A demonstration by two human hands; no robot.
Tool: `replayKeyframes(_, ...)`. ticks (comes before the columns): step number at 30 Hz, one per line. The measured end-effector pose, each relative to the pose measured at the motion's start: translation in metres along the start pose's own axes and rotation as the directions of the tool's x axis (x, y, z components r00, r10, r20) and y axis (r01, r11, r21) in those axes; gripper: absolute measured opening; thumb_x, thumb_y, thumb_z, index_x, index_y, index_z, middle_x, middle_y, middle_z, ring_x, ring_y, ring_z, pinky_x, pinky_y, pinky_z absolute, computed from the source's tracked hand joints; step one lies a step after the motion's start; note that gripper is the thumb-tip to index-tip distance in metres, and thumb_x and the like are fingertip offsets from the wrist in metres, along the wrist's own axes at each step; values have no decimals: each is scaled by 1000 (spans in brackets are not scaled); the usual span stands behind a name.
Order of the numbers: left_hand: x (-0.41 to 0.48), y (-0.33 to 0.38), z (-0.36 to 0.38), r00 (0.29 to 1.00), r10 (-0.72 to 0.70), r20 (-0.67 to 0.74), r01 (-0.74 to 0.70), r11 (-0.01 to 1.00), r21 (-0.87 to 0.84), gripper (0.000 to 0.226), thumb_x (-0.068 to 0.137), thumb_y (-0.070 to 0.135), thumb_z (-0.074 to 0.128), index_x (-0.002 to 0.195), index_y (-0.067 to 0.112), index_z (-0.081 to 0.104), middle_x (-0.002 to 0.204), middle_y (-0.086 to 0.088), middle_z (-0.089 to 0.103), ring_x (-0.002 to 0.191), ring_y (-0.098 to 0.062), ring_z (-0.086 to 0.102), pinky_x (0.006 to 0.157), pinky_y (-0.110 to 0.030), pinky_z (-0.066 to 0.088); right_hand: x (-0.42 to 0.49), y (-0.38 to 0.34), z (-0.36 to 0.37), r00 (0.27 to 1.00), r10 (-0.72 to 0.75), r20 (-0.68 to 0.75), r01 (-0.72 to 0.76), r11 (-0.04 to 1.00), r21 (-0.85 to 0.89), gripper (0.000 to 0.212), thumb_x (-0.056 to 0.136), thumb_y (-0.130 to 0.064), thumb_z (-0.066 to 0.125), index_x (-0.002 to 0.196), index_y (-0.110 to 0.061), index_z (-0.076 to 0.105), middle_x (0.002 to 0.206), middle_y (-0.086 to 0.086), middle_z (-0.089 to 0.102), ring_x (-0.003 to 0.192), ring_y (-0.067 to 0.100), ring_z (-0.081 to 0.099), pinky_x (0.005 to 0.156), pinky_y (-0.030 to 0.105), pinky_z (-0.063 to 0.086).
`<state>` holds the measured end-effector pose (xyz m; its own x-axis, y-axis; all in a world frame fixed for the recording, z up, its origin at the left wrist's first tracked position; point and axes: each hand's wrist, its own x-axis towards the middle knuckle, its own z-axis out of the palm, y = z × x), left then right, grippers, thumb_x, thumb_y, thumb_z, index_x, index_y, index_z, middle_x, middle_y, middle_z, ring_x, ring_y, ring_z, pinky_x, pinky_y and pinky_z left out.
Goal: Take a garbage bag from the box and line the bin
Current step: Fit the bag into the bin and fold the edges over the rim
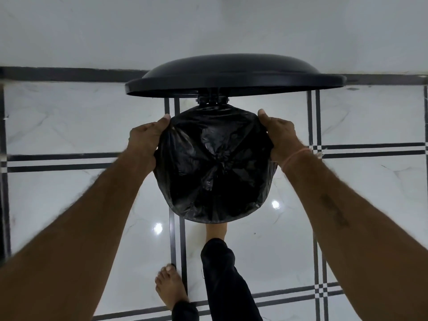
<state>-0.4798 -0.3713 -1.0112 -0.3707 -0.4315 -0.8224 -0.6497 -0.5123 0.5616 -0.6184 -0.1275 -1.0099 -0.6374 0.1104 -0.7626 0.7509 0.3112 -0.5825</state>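
The black garbage bag (pixel 214 167) sits in the pedal bin (pixel 274 172), its edge folded over the rim. The left hand (pixel 146 141) and right hand (pixel 281 137) each pinch that edge at opposite sides of the bin. The hinged lid (pixel 234 76) stands open behind the bin, and 1 bare foot (pixel 215 231) presses at its front.

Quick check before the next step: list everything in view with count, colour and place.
Garbage bag: one, black, stretched over the bin mouth, centre.
Bin lid: one, black, raised open behind the bag.
Floor: white marble tiles with black stripes.
Wall: white, at the top.
Wrist thread: one, pinkish, on the right wrist.
Left hand: gripping the bag's left edge.
Right hand: gripping the bag's right edge.
Feet: two, bare; left on the floor, right reaching under the bin's front.
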Motion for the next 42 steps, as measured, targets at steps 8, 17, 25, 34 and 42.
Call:
replayKeyframes(8, 12, 16, 13, 992, 13, 126, -22, 997, 73, 35, 83, 37, 86, 103, 9, 81, 94, -8, 82, 79, -23, 79, 83, -38, 65, -2, -19, 13, 987, 12, 162, -7, 999, -36, 36, 85, -33, 85, 99, -1, 78, 86, 14, 79, 69, 23, 75, 69, 36, 66)
replayKeyframes(17, 13, 15, 8, 999, -29, 25, 27, 997, 78, 34, 97, 50, 65, 106, 19, 76, 91, 6, 72, 81, -16, 64, 68, -28, 51, -3, -17, -3, 967, 93, 236, -85, 995, -44, 30, 93, -45, 72, 101, -16, 73, 83, -3, 68, 77, 16, 66, 59, 23, 55)
replayKeyframes(25, -5, -28, -15, 985, 92, 142, -88, 995, -39, 36, 103, 50, 56, 87, 22, 72, 79, 12, 75, 73, -4, 70, 61, -19, 55, 1, 11, -19, 977, 178, 119, -179, 984, -1, 42, 93, -58, 69, 95, -17, 78, 105, -1, 74, 115, 24, 68, 100, 41, 58)
replayKeyframes(34, -13, -67, -12, 919, 394, -11, -385, 903, 193, 51, 105, 57, 39, 103, 16, 69, 107, -12, 72, 105, -31, 67, 97, -54, 55, -49, 40, -2, 504, -852, 141, 786, 386, -482, 30, 99, -44, 63, 113, -17, 65, 114, 1, 66, 110, 26, 60, 92, 46, 50)
replayKeyframes(42, 0, -75, -2, 894, 432, -123, -395, 887, 240, 52, 103, 60, 36, 73, 21, 51, 83, -1, 55, 83, -19, 53, 78, -46, 49, -26, 56, 116, 489, -269, 830, 809, -215, -547, 53, 93, -60, 35, 135, -41, 61, 146, -7, 56, 136, 30, 45, 107, 59, 34)
